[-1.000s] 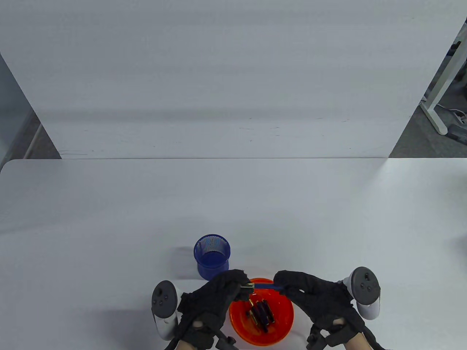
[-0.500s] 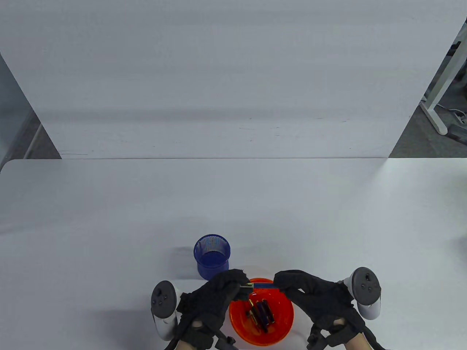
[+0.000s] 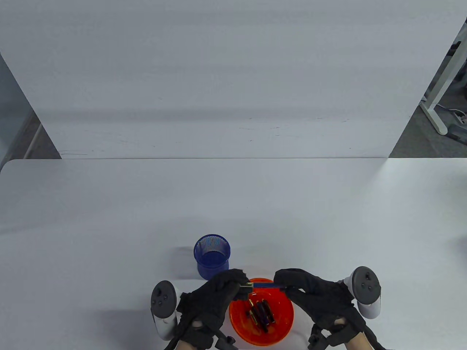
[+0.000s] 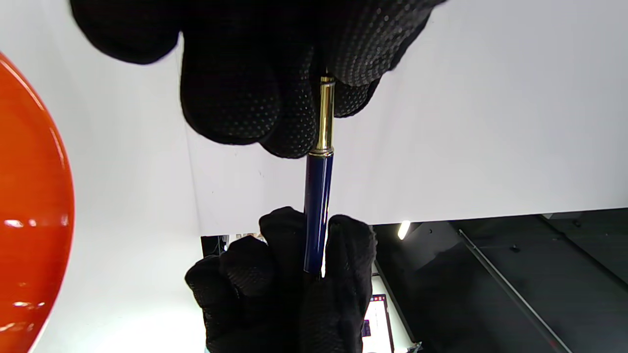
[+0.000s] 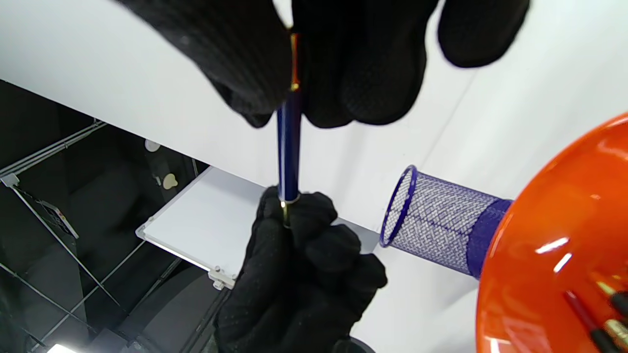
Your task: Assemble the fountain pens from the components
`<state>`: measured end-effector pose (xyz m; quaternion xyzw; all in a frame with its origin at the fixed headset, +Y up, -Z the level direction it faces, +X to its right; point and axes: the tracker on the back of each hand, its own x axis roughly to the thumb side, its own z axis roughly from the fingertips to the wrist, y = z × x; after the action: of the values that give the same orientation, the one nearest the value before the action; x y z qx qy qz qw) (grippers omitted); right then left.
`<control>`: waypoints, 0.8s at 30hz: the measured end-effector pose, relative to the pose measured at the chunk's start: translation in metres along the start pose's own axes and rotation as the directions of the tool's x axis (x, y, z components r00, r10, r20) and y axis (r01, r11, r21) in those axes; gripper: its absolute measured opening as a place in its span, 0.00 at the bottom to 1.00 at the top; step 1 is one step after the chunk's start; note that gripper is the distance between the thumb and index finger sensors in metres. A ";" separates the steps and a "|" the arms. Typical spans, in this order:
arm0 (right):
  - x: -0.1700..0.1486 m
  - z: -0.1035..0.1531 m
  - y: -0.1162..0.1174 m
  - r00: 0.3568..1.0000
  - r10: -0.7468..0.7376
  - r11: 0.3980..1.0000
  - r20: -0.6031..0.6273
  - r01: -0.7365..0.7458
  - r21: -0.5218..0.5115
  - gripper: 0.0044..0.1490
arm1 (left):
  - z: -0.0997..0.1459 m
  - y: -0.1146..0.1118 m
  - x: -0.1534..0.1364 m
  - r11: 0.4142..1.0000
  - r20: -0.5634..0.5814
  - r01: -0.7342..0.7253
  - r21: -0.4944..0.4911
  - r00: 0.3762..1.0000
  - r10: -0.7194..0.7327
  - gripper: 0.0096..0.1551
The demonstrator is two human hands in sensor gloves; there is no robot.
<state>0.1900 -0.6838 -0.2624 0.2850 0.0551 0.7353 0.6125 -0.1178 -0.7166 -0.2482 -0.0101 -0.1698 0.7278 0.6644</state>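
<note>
A blue pen barrel (image 3: 268,285) with a gold section (image 4: 325,115) hangs level over the far rim of the orange bowl (image 3: 282,328). My left hand (image 3: 243,283) pinches the gold end. My right hand (image 3: 284,287) grips the other end of the blue barrel (image 4: 317,206). In the right wrist view the barrel (image 5: 288,152) runs from my right fingers (image 5: 373,73) down into the left hand (image 5: 299,274). Several dark pen parts (image 3: 259,312) with gold trim lie in the bowl.
A blue mesh pen cup (image 3: 212,255) stands upright just beyond my left hand, left of the bowl; it also shows in the right wrist view as a mesh cup (image 5: 441,215). A white wall panel (image 3: 233,80) rises behind the white table (image 3: 109,218).
Hardly anything: both hands keep their hold on the pen over the bowl, and the barrel has shifted only a touch.
</note>
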 end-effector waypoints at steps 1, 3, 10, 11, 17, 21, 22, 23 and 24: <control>0.000 0.000 0.000 1.000 0.005 1.000 0.002 -0.005 -0.003 0.24 | 0.000 0.000 0.000 1.000 0.003 0.003 -0.001 1.000 -0.003 0.21; 0.000 0.000 0.000 1.000 0.007 1.000 0.001 -0.007 -0.012 0.24 | 0.000 0.000 0.000 1.000 0.004 0.020 -0.007 1.000 -0.020 0.21; -0.002 -0.001 0.001 1.000 -0.015 1.000 -0.001 0.015 -0.020 0.27 | 0.000 -0.001 0.000 1.000 0.002 0.007 -0.010 1.000 -0.007 0.21; -0.002 -0.001 0.001 1.000 -0.019 1.000 0.000 0.019 -0.019 0.27 | 0.000 -0.001 0.000 1.000 0.001 0.004 -0.009 1.000 -0.004 0.21; -0.001 0.000 0.001 1.000 -0.014 1.000 0.005 0.014 0.006 0.26 | 0.000 0.000 0.000 1.000 0.001 0.000 -0.002 1.000 0.000 0.21; 0.000 0.000 0.001 1.000 -0.001 1.000 0.004 0.001 0.002 0.25 | 0.000 0.000 -0.001 1.000 0.000 0.006 -0.007 1.000 -0.006 0.21; 0.000 -0.001 0.001 1.000 -0.006 1.000 0.004 0.006 -0.005 0.25 | 0.000 0.000 -0.001 1.000 0.000 0.004 -0.007 1.000 -0.004 0.21; -0.001 -0.001 0.001 1.000 -0.007 1.000 0.002 0.007 -0.011 0.26 | -0.001 -0.001 -0.001 1.000 0.003 0.016 -0.011 1.000 -0.016 0.21; -0.001 -0.001 0.001 1.000 -0.010 1.000 -0.001 0.010 -0.014 0.26 | -0.001 0.000 -0.001 1.000 0.003 0.024 -0.013 1.000 -0.024 0.21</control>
<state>0.1890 -0.6846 -0.2630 0.2801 0.0514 0.7328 0.6180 -0.1172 -0.7171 -0.2489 -0.0115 -0.1757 0.7187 0.6726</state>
